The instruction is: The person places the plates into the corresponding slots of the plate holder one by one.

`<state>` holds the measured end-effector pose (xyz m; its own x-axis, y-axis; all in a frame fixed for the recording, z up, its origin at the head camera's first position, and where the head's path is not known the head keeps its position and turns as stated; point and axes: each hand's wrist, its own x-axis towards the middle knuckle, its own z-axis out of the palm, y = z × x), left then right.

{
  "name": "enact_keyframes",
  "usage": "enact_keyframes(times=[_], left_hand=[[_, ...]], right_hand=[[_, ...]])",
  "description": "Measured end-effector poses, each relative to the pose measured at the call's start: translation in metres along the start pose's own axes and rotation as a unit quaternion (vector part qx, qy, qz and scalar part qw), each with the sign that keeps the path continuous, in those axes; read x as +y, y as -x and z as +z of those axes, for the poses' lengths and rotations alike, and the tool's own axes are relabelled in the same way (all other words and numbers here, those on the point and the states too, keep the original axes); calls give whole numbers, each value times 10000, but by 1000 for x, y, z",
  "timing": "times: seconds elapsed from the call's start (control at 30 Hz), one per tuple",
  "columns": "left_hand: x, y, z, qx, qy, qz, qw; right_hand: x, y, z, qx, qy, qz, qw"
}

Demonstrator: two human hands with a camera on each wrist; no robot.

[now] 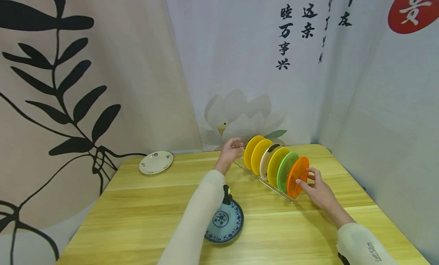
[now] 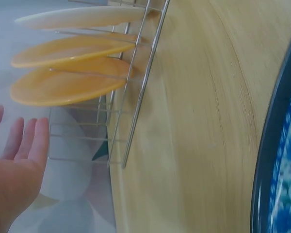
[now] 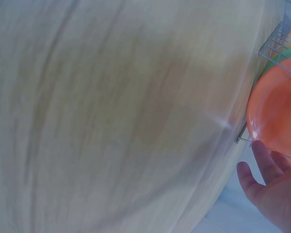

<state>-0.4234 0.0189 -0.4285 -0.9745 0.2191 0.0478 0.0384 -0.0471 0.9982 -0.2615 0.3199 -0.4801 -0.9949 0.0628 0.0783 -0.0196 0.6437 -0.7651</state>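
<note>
six plates (image 1: 276, 167) on edge in a wire rack (image 1: 281, 195), a hand at either end

we see the rack on the right half of the wooden desk (image 1: 137, 215), near the patterned curtain (image 1: 130, 67). counting from the left, we find two yellow plates (image 1: 252, 152), a white plate (image 1: 266, 162) with a dark mark, another yellow one, a green plate (image 1: 286, 171) and an orange plate (image 1: 297, 176) at the near end.

our left hand (image 1: 231, 154) is by the rack's far left end, just beside the first yellow plate; its fingers are apart and hold nothing, and we cannot tell whether a fingertip meets the wire.

our right hand (image 1: 320, 190) is at the orange plate, thumb and fingers apart. one finger reaches the plate's edge where the end wire crosses it; we cannot tell which of the two it touches.

a blue-and-white dish (image 1: 224, 221) lies in front of us, partly hidden by the left sleeve (image 1: 199, 215), with a small black object (image 1: 227, 195) at its far edge. a speckled white plate (image 1: 156, 162) lies flat at the desk's back left.
</note>
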Motion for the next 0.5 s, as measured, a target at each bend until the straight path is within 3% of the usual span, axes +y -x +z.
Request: enact_keyframes(times=[0.5], left_hand=[[5,15,-38,-229,-250,-57,9994]], right_hand=[[-5,3,0,-113,62,82,9999]])
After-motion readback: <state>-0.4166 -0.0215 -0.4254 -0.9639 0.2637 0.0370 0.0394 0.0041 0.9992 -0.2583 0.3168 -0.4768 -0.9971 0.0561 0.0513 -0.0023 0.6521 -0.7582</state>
